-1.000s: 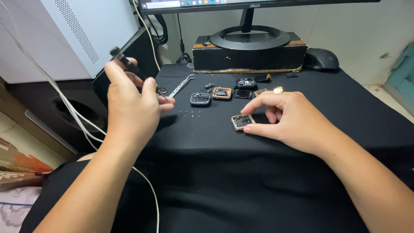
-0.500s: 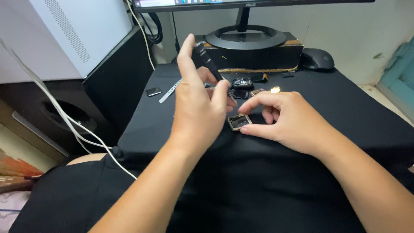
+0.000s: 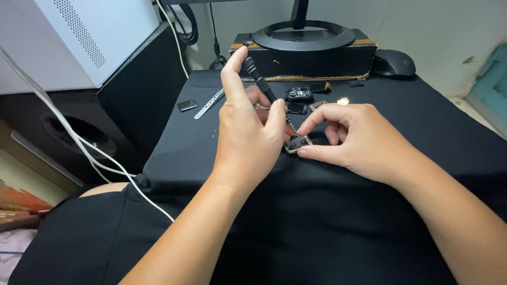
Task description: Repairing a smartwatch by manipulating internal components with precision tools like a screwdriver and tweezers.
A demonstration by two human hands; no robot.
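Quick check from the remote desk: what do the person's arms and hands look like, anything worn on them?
Both forearms are bare up to the frame edge, with no sleeves in view. The left hand and the right hand wear no gloves, and no rings, watch or bracelet show on the visible fingers or wrists. Fingernails are short and unpainted. No cables or markings are on either arm.

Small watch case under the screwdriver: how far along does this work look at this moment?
Done: other small watch bodies lie opened at the back of the black cloth, and a metal strip lies aside. In hand: the right hand pins the small watch case while the left hand sets a dark screwdriver tip on it. Left: its inside is too small to judge.
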